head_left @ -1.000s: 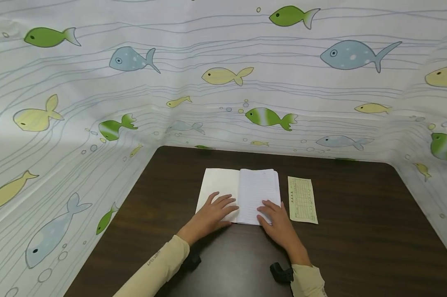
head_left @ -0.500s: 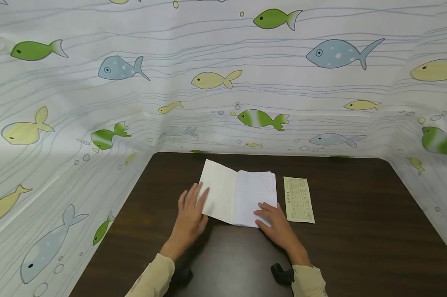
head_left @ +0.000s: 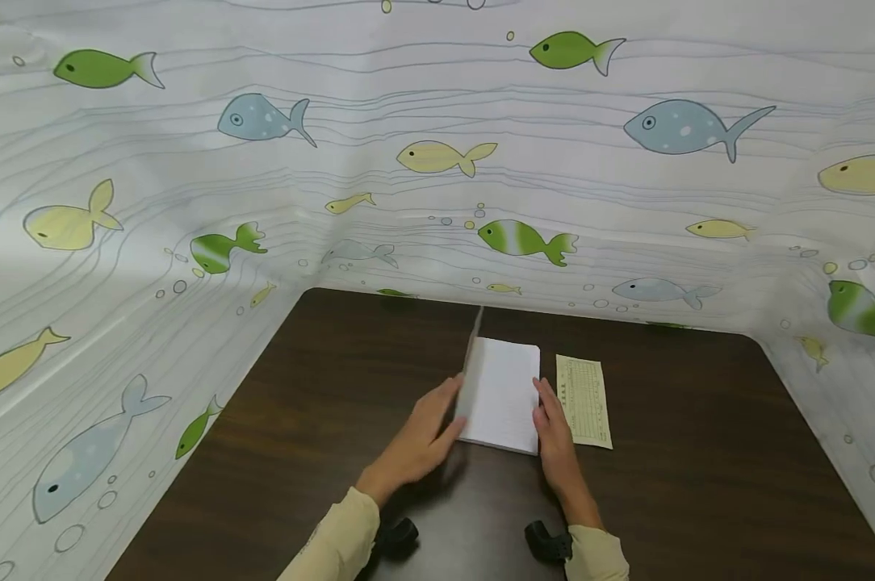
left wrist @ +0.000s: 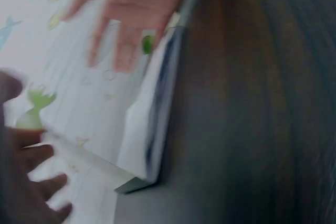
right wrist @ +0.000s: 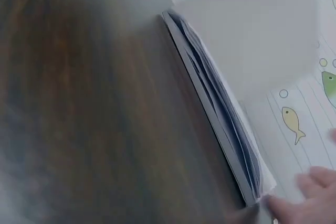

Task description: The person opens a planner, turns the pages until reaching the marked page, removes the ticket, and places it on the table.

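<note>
A notebook with lined white pages lies on the dark table. Its left cover stands nearly upright, edge-on in the head view and broad and pale in the right wrist view. My left hand touches the cover from its outer side with extended fingers. Along the notebook's right edge rests my right hand, fingers straight. In the left wrist view, the right hand spreads its fingers over the page side, while the left fingers blur beside the cover.
A yellowish printed slip lies just right of the notebook, close to the right hand. A white sheet with fish drawings walls in the back and sides of the wood-grain table. Black wrist mounts sit beneath the wrists.
The left hand went from lying on the left cover to its outer edge, then swung it rightward and up. The right hand moved off the page to its right edge.
</note>
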### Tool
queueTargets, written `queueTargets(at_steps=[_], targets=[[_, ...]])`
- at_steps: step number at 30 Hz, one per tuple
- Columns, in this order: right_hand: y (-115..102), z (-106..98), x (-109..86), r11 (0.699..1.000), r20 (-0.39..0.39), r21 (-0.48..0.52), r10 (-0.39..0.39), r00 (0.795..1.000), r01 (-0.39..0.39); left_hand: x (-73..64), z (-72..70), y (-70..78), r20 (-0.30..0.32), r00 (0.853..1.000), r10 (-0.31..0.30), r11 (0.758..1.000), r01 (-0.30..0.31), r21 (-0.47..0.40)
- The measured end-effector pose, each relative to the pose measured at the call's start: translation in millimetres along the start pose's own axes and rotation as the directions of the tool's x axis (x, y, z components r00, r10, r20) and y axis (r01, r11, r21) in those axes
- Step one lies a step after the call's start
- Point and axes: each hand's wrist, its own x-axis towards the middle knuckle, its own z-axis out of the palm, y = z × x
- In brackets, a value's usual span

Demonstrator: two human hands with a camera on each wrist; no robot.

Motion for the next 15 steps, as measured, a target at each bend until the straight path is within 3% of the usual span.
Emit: queueTargets(at_steps=[3, 6, 9, 15], targets=[[0.8, 1.7, -3.2, 0.994, -0.089, 0.016, -0.102, 0.991, 0.104, 0.3, 14.4, -5.3, 0.169, 0.986, -0.001, 0.975, -0.037, 0.22], [1.3, 4.5, -6.5, 0.986, -0.11, -0.046, -0.165, 0.98, 0.161, -4.2, 25.4, -10.6, 0.248, 0.968, -0.047, 0.936, -0.044, 0.35], [1.5, 7.1, -7.4, 0.979, -0.07, -0.136, -0.16, 0.985, 0.15, -7.7, 31.5, -13.4, 0.246, 0.967, -0.058, 0.915, -0.047, 0.4], [2.3, 7.9, -5.1, 0.956, 0.041, -0.286, -0.062, 0.997, 0.071, -6.8, 35.7, -11.0, 0.188, 0.982, -0.031, 0.903, -0.053, 0.425]])
